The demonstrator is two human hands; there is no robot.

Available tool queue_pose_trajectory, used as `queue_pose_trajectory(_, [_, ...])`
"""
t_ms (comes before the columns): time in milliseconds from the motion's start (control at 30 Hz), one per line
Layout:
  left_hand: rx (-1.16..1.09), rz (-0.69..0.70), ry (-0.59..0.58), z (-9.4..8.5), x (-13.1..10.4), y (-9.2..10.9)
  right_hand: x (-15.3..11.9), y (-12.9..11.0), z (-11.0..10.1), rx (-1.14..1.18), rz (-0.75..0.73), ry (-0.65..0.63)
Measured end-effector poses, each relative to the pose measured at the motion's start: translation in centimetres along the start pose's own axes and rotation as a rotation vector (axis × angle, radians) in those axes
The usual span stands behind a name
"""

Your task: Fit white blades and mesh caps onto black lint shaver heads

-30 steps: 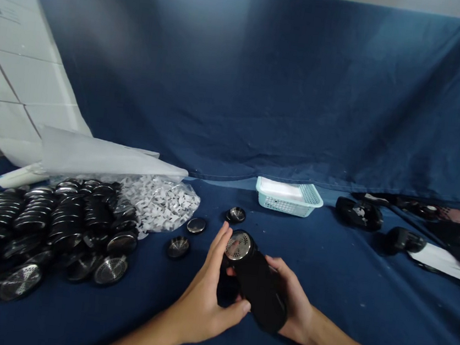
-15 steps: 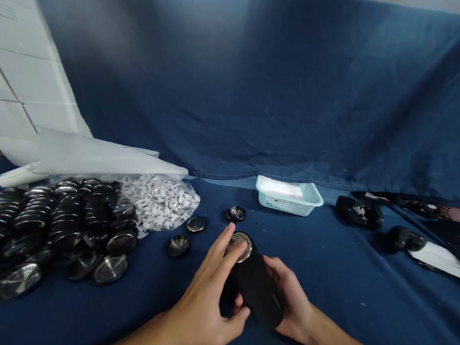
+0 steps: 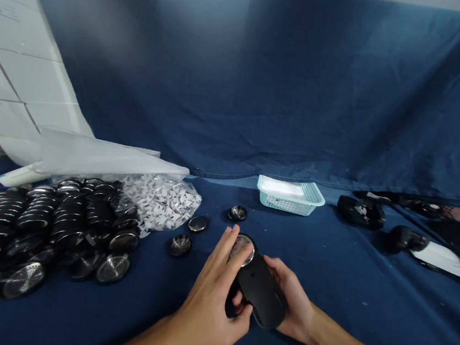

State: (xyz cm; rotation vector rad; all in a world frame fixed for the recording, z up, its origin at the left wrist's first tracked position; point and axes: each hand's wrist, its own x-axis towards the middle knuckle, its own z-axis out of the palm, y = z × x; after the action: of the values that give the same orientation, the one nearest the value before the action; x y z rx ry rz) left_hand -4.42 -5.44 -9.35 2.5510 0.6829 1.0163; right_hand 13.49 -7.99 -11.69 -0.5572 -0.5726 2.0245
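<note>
A black handheld device point(image 3: 262, 291) with a round perforated metal head point(image 3: 243, 250) lies tilted between my hands. My right hand point(image 3: 294, 301) is wrapped round its body from the right and below. Fingers of my left hand point(image 3: 215, 304) rest on the left rim of the metal head, and its thumb is near the device's lower left side. Just beyond my hands are three loose round black-rimmed discs: one upper point(image 3: 237, 213), one middle point(image 3: 198, 224) and one lower point(image 3: 180, 245).
Rows of stacked black discs point(image 3: 69, 220) fill the left. Beside them is a clear bag of small white-grey pieces point(image 3: 168, 204), below a white sheet point(image 3: 111, 158). A pale blue basket point(image 3: 288, 204) stands at the back; black devices point(image 3: 360, 212) lie at the right.
The device has turned slightly in my hands, so its black face shows more. My left hand has shifted a little to the right along with it.
</note>
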Motion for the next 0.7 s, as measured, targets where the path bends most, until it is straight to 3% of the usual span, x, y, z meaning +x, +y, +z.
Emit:
queue_pose_trajectory(300, [0.025, 0.0, 0.038, 0.33, -0.08, 0.24, -0.12, -0.07, 0.48, 0.038, 0.001, 0.065])
queue_pose_trajectory(700, [0.03, 0.017, 0.032, 0.29, -0.1, 0.35, -0.21, -0.12, 0.51, 0.078, 0.024, 0.052])
